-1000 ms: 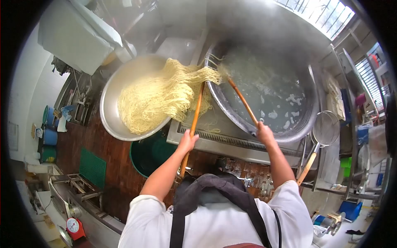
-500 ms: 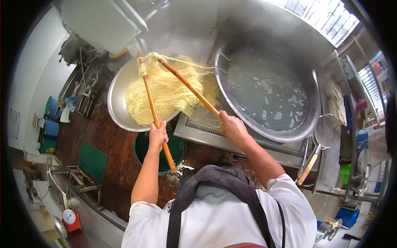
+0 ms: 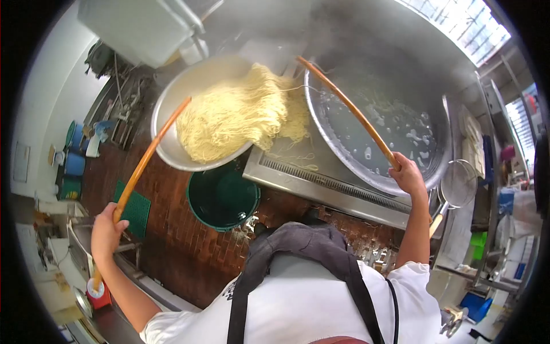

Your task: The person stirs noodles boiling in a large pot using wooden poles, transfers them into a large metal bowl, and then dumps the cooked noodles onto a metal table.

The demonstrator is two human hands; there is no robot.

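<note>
My left hand (image 3: 107, 234) is closed round a long wooden stick (image 3: 150, 150), whose far tip reaches the left side of the metal basin. A second wooden stick (image 3: 349, 103) is gripped by my right hand (image 3: 409, 175) and slants over the large steaming pot (image 3: 321, 123). Yellow noodles (image 3: 235, 117) fill the basin (image 3: 162, 135) in a heap, and part of them hangs over its right rim onto the metal stove top. Cloudy, foamy liquid (image 3: 366, 137) stands in the pot. Neither stick carries noodles now.
A green bucket (image 3: 223, 198) of dark liquid stands on the brick floor below the basin. A wire strainer (image 3: 458, 183) with a wooden handle lies right of the pot. A red scale (image 3: 100, 299) is at lower left. Steam blurs the back.
Both sticks have come away from the noodles. My left hand has swung out to the left and down, my right hand to the right. The noodles at the tips have dropped onto the heap.
</note>
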